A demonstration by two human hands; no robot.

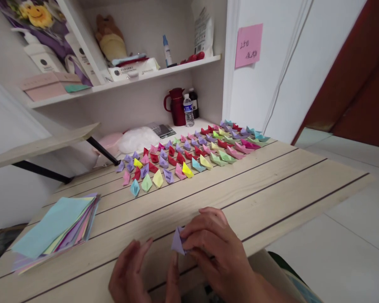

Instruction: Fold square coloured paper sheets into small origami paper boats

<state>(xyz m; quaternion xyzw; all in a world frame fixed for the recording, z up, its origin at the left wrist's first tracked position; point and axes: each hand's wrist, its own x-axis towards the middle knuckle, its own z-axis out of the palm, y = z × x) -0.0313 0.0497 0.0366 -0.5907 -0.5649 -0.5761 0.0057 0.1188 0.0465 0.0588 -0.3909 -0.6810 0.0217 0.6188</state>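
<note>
A small piece of folded purple paper (177, 242) is pinched between the thumb and fingers of my right hand (219, 248), just above the near part of the table. My left hand (131, 269) is to its left, with the fingers curved and spread from the thumb. That thumb tip comes up to the lower edge of the paper; whether it presses on it I cannot tell. Beyond my hands, rows of folded paper boats (180, 158) in many colours stand on the table. A fanned stack of coloured paper sheets (55, 227) lies at the left, light blue on top.
The wooden table (271, 185) has dark grooves and a right edge above the tiled floor. A small raised shelf (44, 145) on black legs stands at the left. Behind the boats are a red jug (177, 107), a water bottle (188, 111) and a white plastic bag (139, 139).
</note>
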